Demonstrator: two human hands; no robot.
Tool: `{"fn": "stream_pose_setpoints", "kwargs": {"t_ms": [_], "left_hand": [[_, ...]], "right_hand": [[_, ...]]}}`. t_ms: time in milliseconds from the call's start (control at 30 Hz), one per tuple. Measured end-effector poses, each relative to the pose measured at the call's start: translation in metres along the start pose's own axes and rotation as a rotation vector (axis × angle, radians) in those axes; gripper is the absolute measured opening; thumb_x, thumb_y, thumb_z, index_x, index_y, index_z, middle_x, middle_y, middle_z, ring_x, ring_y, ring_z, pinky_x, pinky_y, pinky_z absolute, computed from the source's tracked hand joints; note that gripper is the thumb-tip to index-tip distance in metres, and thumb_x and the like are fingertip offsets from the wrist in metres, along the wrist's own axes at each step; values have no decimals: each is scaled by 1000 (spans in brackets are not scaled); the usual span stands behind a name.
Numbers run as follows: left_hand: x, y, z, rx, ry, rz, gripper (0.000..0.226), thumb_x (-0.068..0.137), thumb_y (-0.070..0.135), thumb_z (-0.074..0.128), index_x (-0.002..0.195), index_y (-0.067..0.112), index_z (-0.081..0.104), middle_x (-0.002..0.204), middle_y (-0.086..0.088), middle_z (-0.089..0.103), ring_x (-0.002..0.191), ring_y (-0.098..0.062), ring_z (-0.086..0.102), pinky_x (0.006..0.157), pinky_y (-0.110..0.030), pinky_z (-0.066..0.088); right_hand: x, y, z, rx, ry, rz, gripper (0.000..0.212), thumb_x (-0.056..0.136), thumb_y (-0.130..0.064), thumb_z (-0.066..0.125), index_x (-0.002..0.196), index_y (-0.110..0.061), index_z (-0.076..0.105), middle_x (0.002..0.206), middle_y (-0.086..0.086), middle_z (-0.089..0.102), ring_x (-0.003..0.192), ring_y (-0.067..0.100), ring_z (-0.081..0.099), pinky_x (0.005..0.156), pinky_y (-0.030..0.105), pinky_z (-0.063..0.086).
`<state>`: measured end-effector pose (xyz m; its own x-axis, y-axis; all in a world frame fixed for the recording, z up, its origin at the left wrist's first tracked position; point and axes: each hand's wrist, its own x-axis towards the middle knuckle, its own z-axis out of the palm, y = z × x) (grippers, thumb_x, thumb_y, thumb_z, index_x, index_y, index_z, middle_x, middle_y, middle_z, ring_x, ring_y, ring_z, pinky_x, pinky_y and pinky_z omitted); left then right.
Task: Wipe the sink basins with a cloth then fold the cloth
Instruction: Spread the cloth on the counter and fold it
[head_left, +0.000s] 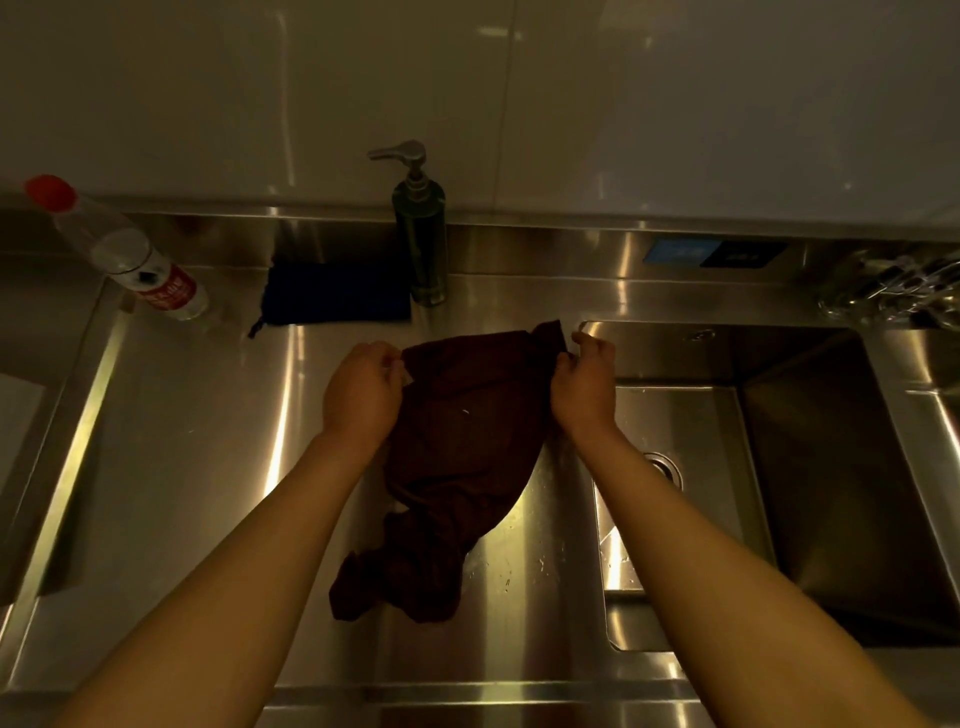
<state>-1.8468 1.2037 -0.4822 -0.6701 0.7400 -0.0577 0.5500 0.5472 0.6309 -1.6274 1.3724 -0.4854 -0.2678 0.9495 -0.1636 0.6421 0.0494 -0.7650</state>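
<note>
Cloth (457, 467) bunched — folds seemingly unreadable.

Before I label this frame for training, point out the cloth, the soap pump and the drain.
cloth (462, 441): head view, middle of its spread part
soap pump (422, 244): head view, bottle body
drain (667, 467): head view, visible rim

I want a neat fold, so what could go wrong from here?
Both hands, left and right, pinch the cloth only at its top corners; its lower end lies bunched on the steel, so the fold may come out crooked. The right corner is close to the basin; if released, it could slip in.
</note>
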Motion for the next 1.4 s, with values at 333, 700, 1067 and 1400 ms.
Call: {"fn": "stream_pose_setpoints", "kwargs": {"t_ms": [333, 700, 1067, 1400], "left_hand": [[40, 6, 20, 131, -175, 46, 25, 103, 29, 61, 117, 12, 73, 120, -13, 60, 111, -31, 57, 81, -32, 39], [70, 4, -17, 132, 13, 60, 20, 98, -1, 57, 110, 1, 73, 114, -24, 61, 99, -39, 61, 78, -34, 41], [7, -1, -6, 130, -121, 187, 21, 91, 5, 67, 111, 11, 73, 113, -10, 63, 105, -29, 61, 81, -28, 40], [-120, -16, -19, 127, -300, 341, 21, 88, 12, 75, 110, 15, 75, 113, -1, 65, 105, -24, 59, 89, -40, 52]], "right_hand": [[46, -6, -1, -274, -149, -108, 36, 97, -16, 64, 132, -8, 60, 122, 16, 62, 111, 31, 62, 91, 35, 49], [65, -6, -18, -341, -62, -46, 12, 95, -17, 60, 84, -19, 59, 85, 1, 61, 89, 27, 66, 70, 28, 41], [57, -5, -6, -45, 45, 57, 11, 91, -24, 72, 97, -18, 64, 88, -5, 63, 93, 23, 67, 75, 30, 49], [-36, 17, -17, -82, -122, -48, 15, 88, -14, 71, 100, -17, 64, 101, 1, 64, 92, 18, 62, 83, 34, 53]]}}
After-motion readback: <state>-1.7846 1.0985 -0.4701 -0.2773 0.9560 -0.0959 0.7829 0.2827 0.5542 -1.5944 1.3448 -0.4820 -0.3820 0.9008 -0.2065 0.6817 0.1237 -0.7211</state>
